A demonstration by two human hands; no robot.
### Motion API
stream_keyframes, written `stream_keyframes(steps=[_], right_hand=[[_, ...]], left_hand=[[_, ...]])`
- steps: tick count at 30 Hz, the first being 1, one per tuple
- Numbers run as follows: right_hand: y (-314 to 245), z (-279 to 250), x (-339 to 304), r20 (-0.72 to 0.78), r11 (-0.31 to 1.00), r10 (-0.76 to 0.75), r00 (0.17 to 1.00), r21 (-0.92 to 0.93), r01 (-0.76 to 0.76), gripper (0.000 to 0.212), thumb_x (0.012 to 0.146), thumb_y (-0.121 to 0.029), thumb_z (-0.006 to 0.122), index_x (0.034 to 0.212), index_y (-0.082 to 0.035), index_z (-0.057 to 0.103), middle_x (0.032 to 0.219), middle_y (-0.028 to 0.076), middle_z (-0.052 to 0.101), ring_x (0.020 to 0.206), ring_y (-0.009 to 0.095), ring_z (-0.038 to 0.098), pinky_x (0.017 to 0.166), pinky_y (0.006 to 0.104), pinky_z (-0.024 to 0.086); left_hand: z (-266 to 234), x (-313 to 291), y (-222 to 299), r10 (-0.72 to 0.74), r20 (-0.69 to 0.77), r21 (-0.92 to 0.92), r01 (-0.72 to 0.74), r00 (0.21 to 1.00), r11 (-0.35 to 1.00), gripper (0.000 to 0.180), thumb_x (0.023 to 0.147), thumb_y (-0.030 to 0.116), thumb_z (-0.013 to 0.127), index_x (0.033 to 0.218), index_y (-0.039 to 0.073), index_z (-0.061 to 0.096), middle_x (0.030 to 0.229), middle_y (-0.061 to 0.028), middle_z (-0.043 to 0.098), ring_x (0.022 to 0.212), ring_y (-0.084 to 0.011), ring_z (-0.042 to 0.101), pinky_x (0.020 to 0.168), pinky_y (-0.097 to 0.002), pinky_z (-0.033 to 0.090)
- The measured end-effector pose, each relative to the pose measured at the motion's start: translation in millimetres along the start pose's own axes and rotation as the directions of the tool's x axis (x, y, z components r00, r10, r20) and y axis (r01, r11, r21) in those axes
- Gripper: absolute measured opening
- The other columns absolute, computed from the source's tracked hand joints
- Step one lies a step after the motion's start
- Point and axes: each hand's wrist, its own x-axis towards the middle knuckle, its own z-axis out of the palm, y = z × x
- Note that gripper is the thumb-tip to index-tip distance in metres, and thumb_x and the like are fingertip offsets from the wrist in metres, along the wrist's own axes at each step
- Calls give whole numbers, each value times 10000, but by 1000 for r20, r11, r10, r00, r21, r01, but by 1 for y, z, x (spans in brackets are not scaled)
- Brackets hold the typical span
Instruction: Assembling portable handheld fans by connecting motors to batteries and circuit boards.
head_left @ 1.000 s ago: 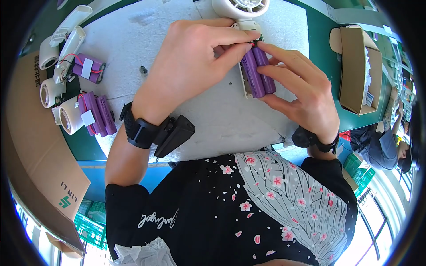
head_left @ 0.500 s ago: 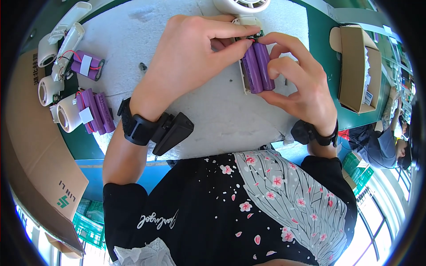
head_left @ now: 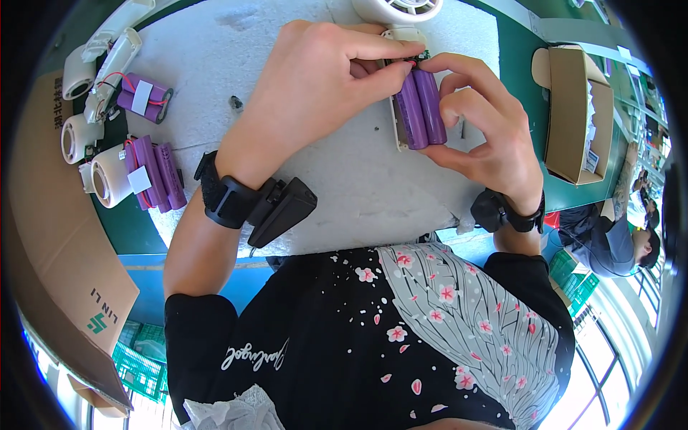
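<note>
A purple two-cell battery pack (head_left: pixel 421 111) lies in the open white handle of a small fan (head_left: pixel 399 10), whose round head points away from me. My right hand (head_left: pixel 494 118) spans the pack, index finger at its far end and thumb at its near end. At the pack's far end sits a small green circuit board (head_left: pixel 426 55) with a bit of red wire. My left hand (head_left: pixel 322 79) is closed there, index fingertip by the board and thumb on the wire end. Its fingers hide part of the board and handle, so I cannot make out exactly what they pinch.
A white foam mat (head_left: pixel 337 193) covers the green table. Along its left lie opened white fan bodies (head_left: pixel 107 175) and more purple battery packs (head_left: pixel 154 172). A cardboard box (head_left: pixel 577 118) stands at the right, a large carton (head_left: pixel 64 236) at the left. Another person (head_left: pixel 609 240) sits far right.
Both hands keep nearly the same grip on the fan and battery pack. The whole view has shifted slightly; little else differs.
</note>
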Motion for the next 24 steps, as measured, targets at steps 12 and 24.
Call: stream_keyframes(steps=[12,24], right_hand=[[0,3,-1,-2,999,25,1000,19,-25,509,507,8,867,785,-100,455,1228,141,567,774,193,559,659,301,507],[3,3,0,4,1000,0,1000,31,0,514,503,12,871,805,-98,469,1222,157,563,756,191,553,661,294,493]], left_hand=[[-2,0,-1,-12,10,-12,12,1000,1000,252,868,87,670,1117,71,707,965,-100,727,809,-112,685,744,-245,555],[-1,0,-2,-46,25,-63,47,999,997,249,878,87,669,1123,62,704,919,-74,726,800,-67,650,738,-231,542]])
